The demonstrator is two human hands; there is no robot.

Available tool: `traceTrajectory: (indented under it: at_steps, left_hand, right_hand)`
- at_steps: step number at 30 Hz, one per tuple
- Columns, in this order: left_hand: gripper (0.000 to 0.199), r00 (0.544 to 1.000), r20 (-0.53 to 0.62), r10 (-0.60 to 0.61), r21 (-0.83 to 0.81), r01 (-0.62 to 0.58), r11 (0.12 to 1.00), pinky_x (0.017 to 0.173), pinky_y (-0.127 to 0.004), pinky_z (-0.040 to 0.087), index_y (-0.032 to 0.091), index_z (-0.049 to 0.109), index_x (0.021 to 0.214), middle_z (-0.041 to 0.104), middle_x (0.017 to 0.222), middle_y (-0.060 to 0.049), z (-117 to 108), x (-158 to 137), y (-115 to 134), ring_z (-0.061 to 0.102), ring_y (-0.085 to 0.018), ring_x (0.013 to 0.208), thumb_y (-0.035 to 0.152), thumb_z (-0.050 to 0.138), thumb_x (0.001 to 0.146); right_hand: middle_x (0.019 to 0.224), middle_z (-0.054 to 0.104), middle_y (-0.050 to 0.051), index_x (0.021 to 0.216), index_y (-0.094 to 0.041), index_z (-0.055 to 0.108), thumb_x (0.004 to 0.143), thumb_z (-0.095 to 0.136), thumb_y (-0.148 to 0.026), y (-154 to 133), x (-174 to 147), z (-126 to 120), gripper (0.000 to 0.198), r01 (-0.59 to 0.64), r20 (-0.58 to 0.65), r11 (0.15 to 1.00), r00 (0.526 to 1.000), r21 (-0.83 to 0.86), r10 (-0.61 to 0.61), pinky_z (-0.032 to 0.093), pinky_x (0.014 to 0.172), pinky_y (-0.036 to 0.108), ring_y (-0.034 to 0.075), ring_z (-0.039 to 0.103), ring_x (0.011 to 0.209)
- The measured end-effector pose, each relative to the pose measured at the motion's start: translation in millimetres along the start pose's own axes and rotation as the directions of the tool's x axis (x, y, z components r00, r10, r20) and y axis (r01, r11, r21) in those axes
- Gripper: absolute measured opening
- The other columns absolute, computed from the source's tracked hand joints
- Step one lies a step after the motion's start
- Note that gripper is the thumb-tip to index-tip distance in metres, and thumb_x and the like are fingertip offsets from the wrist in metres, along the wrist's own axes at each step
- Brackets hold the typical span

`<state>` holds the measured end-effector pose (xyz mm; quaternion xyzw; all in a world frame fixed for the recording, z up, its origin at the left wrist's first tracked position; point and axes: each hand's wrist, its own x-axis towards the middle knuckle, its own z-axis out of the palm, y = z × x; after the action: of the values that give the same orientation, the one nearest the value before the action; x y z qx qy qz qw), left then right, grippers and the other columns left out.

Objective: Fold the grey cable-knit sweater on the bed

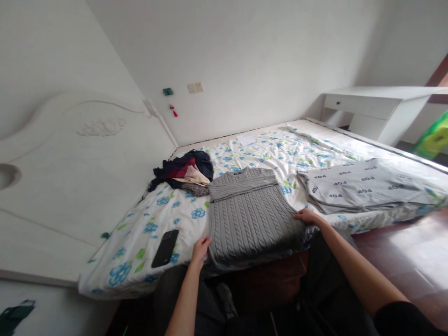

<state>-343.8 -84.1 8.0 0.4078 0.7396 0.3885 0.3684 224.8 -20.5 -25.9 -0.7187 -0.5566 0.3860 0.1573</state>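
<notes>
A grey cable-knit sweater lies spread on the bed, its sleeves folded across the upper part and its hem at the near edge. My left hand pinches the sweater's left side low down, near the hem. On the opposite side, my right hand grips the right edge, slightly higher up. Both thumbs rest on top of the knit, while the fingertips beneath are partly hidden. A black phone lies on the sheet to the left of my left hand.
Behind the phone sits a pile of dark, red and cream clothes. To the right lies a light grey garment printed with "POP". The flowered sheet covers the bed beside a white headboard. A white desk stands at the far right.
</notes>
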Motion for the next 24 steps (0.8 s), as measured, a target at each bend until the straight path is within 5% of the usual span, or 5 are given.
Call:
traceTrajectory:
  at_steps: [5, 11, 17, 20, 24]
  left_hand:
    - [0.028, 0.983, 0.092, -0.160, -0.305, 0.181, 0.935, 0.076, -0.030, 0.063, 0.024, 0.070, 0.089, 0.084, 0.091, -0.005, -6, -8, 3, 0.082, -0.021, 0.085, 0.041, 0.091, 0.082]
    - [0.029, 0.996, 0.077, 0.054, 0.069, -0.060, 0.996, 0.094, -0.040, 0.066, 0.024, 0.074, 0.092, 0.086, 0.098, -0.008, -5, -21, -1, 0.084, -0.031, 0.104, 0.037, 0.091, 0.073]
    - [0.020, 0.962, -0.057, 0.268, 0.563, -0.191, 0.804, 0.100, -0.040, 0.062, 0.025, 0.075, 0.096, 0.085, 0.113, -0.013, -7, -43, -12, 0.083, -0.034, 0.110, 0.037, 0.083, 0.081]
    - [0.013, 0.964, -0.096, 0.250, 0.601, -0.144, 0.786, 0.096, -0.040, 0.062, 0.025, 0.075, 0.096, 0.085, 0.113, -0.014, -8, -52, -16, 0.083, -0.035, 0.112, 0.035, 0.077, 0.087]
    - [0.007, 0.987, -0.107, 0.119, 0.373, -0.071, 0.925, 0.094, -0.039, 0.063, 0.026, 0.074, 0.091, 0.086, 0.099, -0.010, -10, -53, -13, 0.083, -0.033, 0.108, 0.030, 0.069, 0.089]
  right_hand:
    - [0.076, 0.076, 0.006, 0.077, -0.019, 0.078, 0.084, 0.094, -0.059, 7, 0, -8, 0.043, -0.014, 0.108, 0.999, 0.994, 0.050, 0.009, 0.058, 0.075, 0.031, 0.026, 0.074, 0.082]
    - [0.107, 0.086, 0.011, 0.117, -0.015, 0.088, 0.073, 0.102, -0.050, -7, 0, 1, 0.058, 0.019, 0.107, 0.998, 0.994, -0.064, -0.012, 0.063, 0.094, 0.035, 0.033, 0.080, 0.110]
    - [0.123, 0.084, 0.016, 0.138, -0.015, 0.078, 0.087, 0.092, -0.037, -2, 2, 19, 0.057, -0.056, -0.079, 0.988, 0.996, -0.147, 0.044, 0.060, 0.101, 0.035, 0.033, 0.080, 0.123]
    - [0.124, 0.083, 0.020, 0.139, -0.013, 0.075, 0.095, 0.085, -0.041, 5, -1, 29, 0.053, -0.087, -0.166, 0.972, 0.985, -0.216, 0.051, 0.058, 0.102, 0.038, 0.036, 0.079, 0.126]
    - [0.126, 0.083, 0.023, 0.123, -0.015, 0.083, 0.098, 0.083, -0.049, 8, -2, 33, 0.043, -0.076, -0.099, 0.960, 0.994, -0.271, 0.051, 0.059, 0.104, 0.042, 0.041, 0.078, 0.129]
